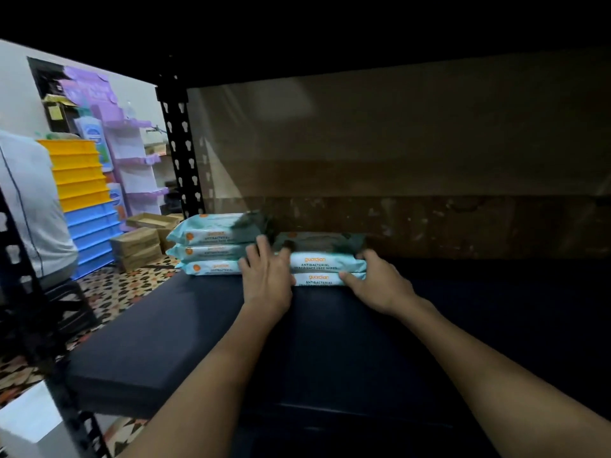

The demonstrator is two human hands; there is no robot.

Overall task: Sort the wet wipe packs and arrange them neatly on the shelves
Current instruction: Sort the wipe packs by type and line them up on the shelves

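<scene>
The shelf (198, 325) is big, dark and mostly bare. It is held up by a black post (180, 143) at its far left corner. Beside that post sits the left stack (211, 246), three wipe packs piled flat with their labels facing out. Just right of it, touching or nearly so, is the right stack (327, 262). It shows two packs for sure, and the dark top may be one more.

The left hand (266, 276) lies over the gap between the stacks, fingers fairly straight, pressing the right stack's left end. The right hand (380, 282) grips the right end, thumb across the front and fingers curled behind.

It looks like the right stack is being squared up. Two stacks are in place, so the job has only begun. Lots of shelf right of the stacks is left to fill. No loose packs are in view.
</scene>
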